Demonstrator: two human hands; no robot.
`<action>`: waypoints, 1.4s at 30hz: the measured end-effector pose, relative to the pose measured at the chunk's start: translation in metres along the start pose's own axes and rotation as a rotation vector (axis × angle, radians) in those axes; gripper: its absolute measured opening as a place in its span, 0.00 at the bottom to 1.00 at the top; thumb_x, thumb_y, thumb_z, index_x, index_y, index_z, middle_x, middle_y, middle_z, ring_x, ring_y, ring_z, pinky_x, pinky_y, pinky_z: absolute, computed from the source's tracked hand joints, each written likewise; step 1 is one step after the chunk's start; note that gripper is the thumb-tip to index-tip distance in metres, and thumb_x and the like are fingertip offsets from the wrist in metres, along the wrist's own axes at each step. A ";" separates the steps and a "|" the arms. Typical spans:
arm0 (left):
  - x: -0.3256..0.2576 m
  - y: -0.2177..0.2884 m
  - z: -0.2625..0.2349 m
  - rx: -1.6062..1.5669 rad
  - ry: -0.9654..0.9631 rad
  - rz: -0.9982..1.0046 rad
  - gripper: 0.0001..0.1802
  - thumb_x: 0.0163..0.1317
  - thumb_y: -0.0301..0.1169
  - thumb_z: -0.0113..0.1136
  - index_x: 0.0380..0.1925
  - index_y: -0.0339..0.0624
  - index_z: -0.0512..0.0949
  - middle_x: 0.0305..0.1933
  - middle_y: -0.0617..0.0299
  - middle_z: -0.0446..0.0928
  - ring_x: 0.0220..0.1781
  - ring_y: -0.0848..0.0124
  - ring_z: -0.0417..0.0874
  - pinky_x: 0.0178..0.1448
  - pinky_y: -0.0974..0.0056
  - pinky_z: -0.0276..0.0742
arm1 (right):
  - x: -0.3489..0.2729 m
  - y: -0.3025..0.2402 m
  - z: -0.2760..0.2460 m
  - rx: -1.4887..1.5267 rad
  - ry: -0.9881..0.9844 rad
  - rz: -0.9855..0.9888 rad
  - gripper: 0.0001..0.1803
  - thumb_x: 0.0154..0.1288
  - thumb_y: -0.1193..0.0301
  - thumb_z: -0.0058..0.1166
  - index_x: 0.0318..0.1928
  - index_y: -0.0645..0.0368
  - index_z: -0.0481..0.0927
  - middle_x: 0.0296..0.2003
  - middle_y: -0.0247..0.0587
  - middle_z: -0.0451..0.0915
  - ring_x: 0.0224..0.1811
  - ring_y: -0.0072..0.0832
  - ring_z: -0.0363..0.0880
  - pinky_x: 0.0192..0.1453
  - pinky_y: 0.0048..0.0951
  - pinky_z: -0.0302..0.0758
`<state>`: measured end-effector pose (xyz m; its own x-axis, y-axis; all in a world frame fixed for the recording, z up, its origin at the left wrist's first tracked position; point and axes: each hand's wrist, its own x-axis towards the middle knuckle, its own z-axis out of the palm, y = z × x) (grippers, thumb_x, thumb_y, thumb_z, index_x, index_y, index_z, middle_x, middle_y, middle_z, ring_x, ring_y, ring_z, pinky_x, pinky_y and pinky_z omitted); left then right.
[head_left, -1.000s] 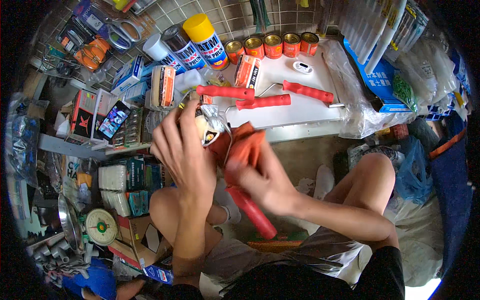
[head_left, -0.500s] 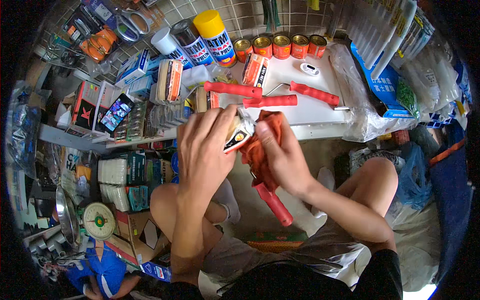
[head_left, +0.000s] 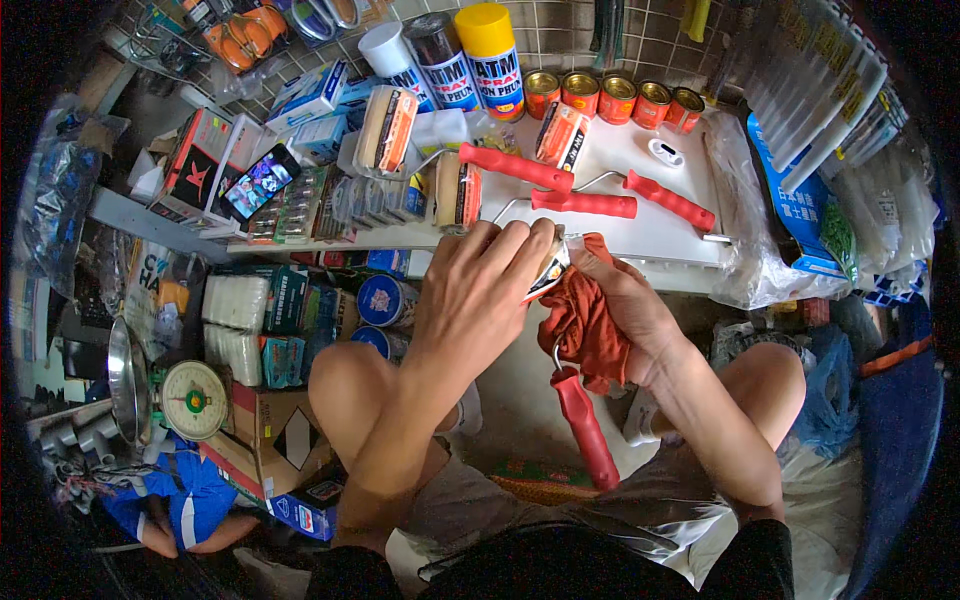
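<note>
My left hand (head_left: 470, 290) is closed over a paint roller, its fingers hiding most of the roller head (head_left: 549, 272), which has a dark and white label. In my right hand (head_left: 640, 315) a crumpled rust-red cloth (head_left: 588, 335) is pinched against the end of that head. Below the cloth hangs the roller's wire and red handle (head_left: 585, 430), above my lap. On the white tabletop beyond lie more rollers with red handles (head_left: 583, 204) and labelled heads, one labelled head (head_left: 458, 195) just past my left hand.
Spray cans (head_left: 490, 65) and several small tins (head_left: 617, 100) line the back of the white table (head_left: 660, 240). A lit phone (head_left: 262, 182) leans on boxes at left. Below are a dial scale (head_left: 195, 400) and a cardboard box (head_left: 290, 435). Someone in blue (head_left: 185, 500) is at lower left.
The whole view has shifted, so the table's things sit further right. Both hands keep their grip on the roller and cloth; more of the roller's wire shows beneath the cloth.
</note>
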<state>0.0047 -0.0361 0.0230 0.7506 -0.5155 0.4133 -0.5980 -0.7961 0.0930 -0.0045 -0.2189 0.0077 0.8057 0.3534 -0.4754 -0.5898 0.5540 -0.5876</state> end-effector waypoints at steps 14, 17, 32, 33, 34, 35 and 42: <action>0.002 -0.002 -0.004 -0.379 -0.055 -0.218 0.34 0.47 0.22 0.67 0.59 0.30 0.73 0.51 0.42 0.78 0.50 0.44 0.82 0.56 0.50 0.78 | 0.002 0.007 -0.002 -0.680 0.103 -0.550 0.11 0.77 0.68 0.54 0.46 0.66 0.78 0.30 0.35 0.80 0.28 0.18 0.73 0.31 0.24 0.72; -0.002 -0.005 -0.005 -0.377 -0.050 -0.161 0.34 0.45 0.22 0.68 0.58 0.31 0.74 0.50 0.43 0.78 0.50 0.44 0.81 0.55 0.51 0.78 | 0.003 0.010 -0.004 -0.849 0.088 -0.698 0.12 0.77 0.68 0.54 0.48 0.66 0.76 0.34 0.37 0.80 0.33 0.21 0.78 0.38 0.27 0.77; -0.003 0.012 0.017 -0.253 0.058 -0.252 0.34 0.43 0.20 0.71 0.56 0.34 0.76 0.46 0.49 0.79 0.49 0.47 0.81 0.53 0.49 0.77 | 0.003 0.011 -0.013 -0.612 0.029 -0.544 0.18 0.82 0.68 0.32 0.65 0.58 0.48 0.40 0.50 0.78 0.38 0.35 0.79 0.44 0.38 0.78; -0.001 0.012 0.018 -0.276 0.108 -0.268 0.34 0.43 0.20 0.71 0.56 0.34 0.76 0.46 0.47 0.79 0.49 0.46 0.81 0.54 0.49 0.77 | 0.003 0.012 -0.014 -0.613 0.031 -0.548 0.18 0.82 0.68 0.32 0.65 0.58 0.48 0.40 0.50 0.78 0.38 0.35 0.79 0.44 0.38 0.78; 0.000 0.013 0.015 -0.248 0.084 -0.286 0.34 0.44 0.20 0.70 0.56 0.34 0.76 0.47 0.46 0.79 0.49 0.46 0.81 0.54 0.49 0.77 | 0.003 0.014 -0.010 -0.699 0.047 -0.698 0.19 0.80 0.71 0.37 0.64 0.58 0.50 0.39 0.49 0.78 0.37 0.33 0.79 0.42 0.37 0.77; 0.000 0.013 0.014 -0.247 0.083 -0.286 0.34 0.44 0.20 0.70 0.56 0.34 0.76 0.47 0.46 0.79 0.49 0.46 0.81 0.54 0.49 0.77 | 0.003 0.016 -0.005 -0.782 0.063 -0.845 0.20 0.79 0.75 0.42 0.63 0.58 0.51 0.38 0.48 0.79 0.36 0.31 0.79 0.39 0.35 0.77; -0.001 0.015 0.011 -0.168 0.106 -0.236 0.35 0.43 0.21 0.70 0.58 0.35 0.75 0.47 0.52 0.78 0.46 0.51 0.81 0.51 0.49 0.77 | 0.005 0.009 -0.006 -0.972 0.170 -0.849 0.11 0.78 0.69 0.50 0.52 0.64 0.71 0.29 0.55 0.81 0.27 0.44 0.81 0.35 0.42 0.76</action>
<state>-0.0023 -0.0512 0.0137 0.8461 -0.2796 0.4537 -0.4551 -0.8221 0.3422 -0.0063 -0.2171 -0.0037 0.9699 0.0251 0.2424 0.2413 -0.2387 -0.9406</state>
